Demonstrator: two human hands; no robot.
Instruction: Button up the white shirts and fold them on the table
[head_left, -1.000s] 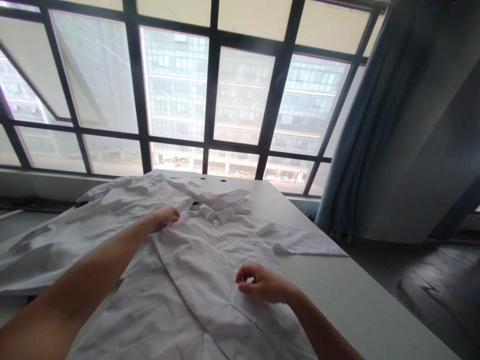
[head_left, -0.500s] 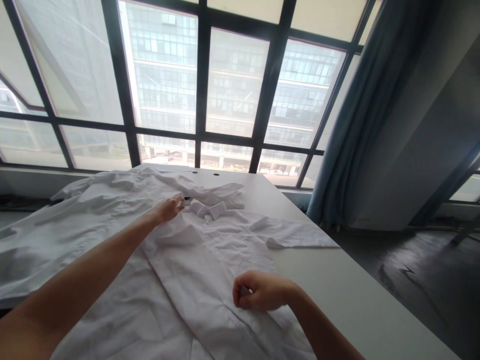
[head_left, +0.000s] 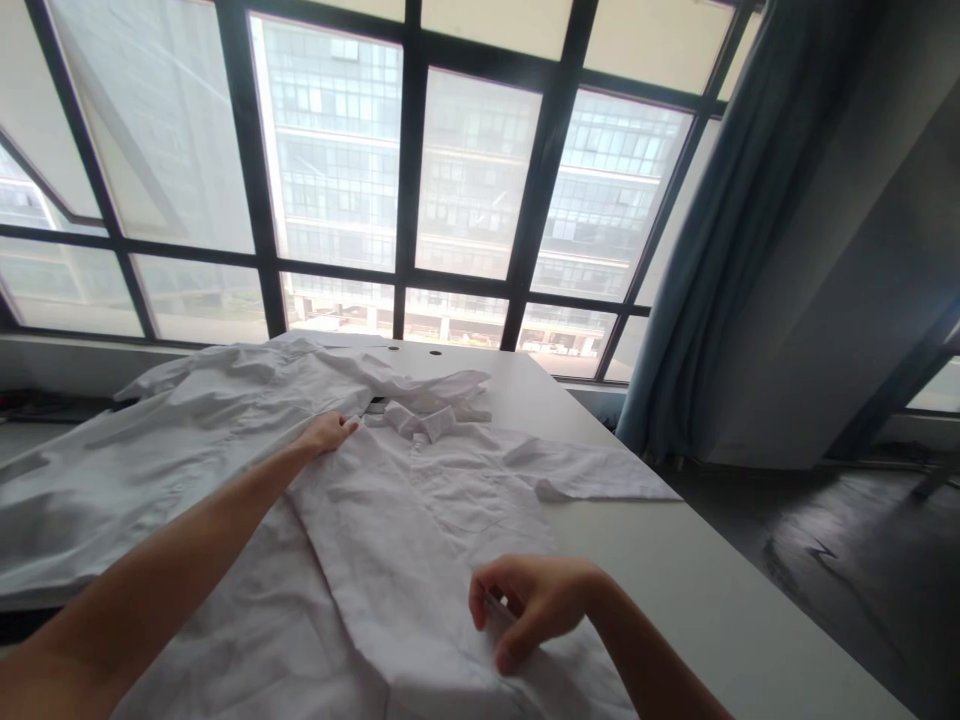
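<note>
A white long-sleeved shirt (head_left: 442, 510) lies front up, its collar (head_left: 420, 420) toward the window and one sleeve (head_left: 592, 470) stretched out to the right. My left hand (head_left: 330, 432) is closed at the shirt's left shoulder, pinching the cloth there. Lower on the front, my right hand (head_left: 532, 605) is curled, with some of the white cloth between its fingers and thumb. The thumb stands a little apart from the fingertips. Left of this shirt, more white garments (head_left: 172, 440) lie spread and wrinkled.
The white table (head_left: 630, 560) runs toward a large black-framed window (head_left: 465, 170), with its right edge slanting down toward me. Past that edge are a blue curtain (head_left: 720, 250) and a dark floor (head_left: 810, 550). Two dark round holes mark the table's far end.
My left hand has drawn slightly back toward me, from beside the collar to the shoulder. My right hand's thumb has dropped away from the fingers, and the lower shirt front has shifted.
</note>
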